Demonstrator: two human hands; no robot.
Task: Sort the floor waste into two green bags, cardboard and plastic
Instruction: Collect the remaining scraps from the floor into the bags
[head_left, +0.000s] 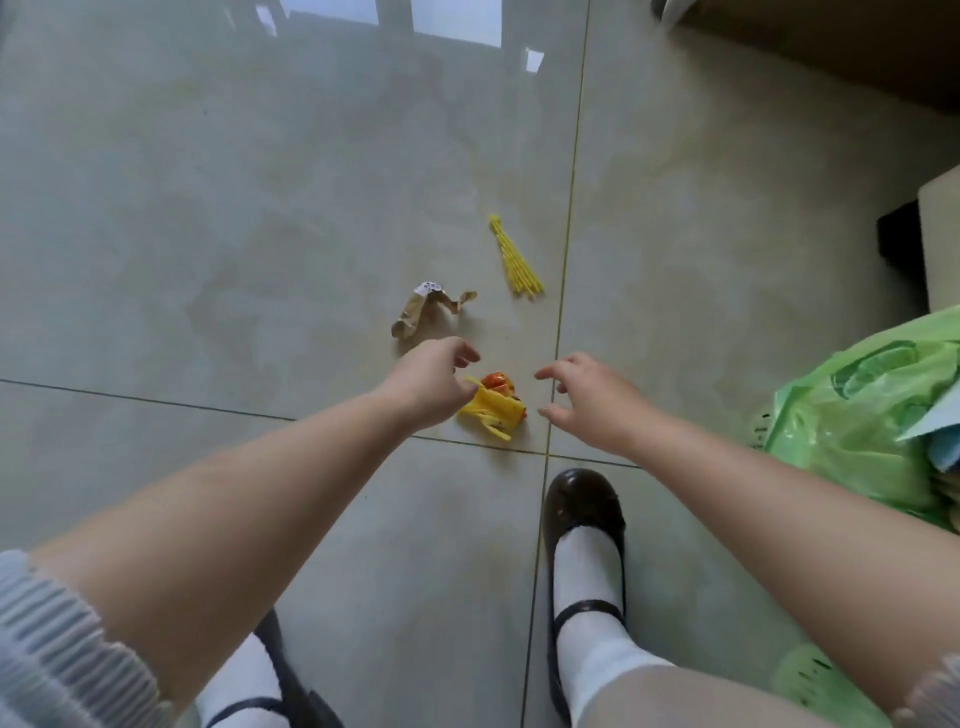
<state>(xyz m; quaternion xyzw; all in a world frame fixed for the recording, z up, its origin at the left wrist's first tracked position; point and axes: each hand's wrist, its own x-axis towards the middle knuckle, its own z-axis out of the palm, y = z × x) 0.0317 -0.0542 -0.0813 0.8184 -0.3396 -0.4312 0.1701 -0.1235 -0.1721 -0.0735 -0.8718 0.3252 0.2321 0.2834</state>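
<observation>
Three pieces of waste lie on the tiled floor. A crumpled yellow and orange plastic wrapper sits between my two hands. My left hand hovers just left of it, fingers loosely curled and holding nothing. My right hand reaches in from the right with fingers spread, also holding nothing. A torn brown cardboard scrap lies just beyond my left hand. A bundle of yellow plastic sticks lies farther out. A green bag with waste inside stands at the right edge.
My dark shoe with a white sock stands just behind the wrapper; the other foot is at the bottom left. A second bit of green bag shows at the lower right. Furniture stands along the right and top right.
</observation>
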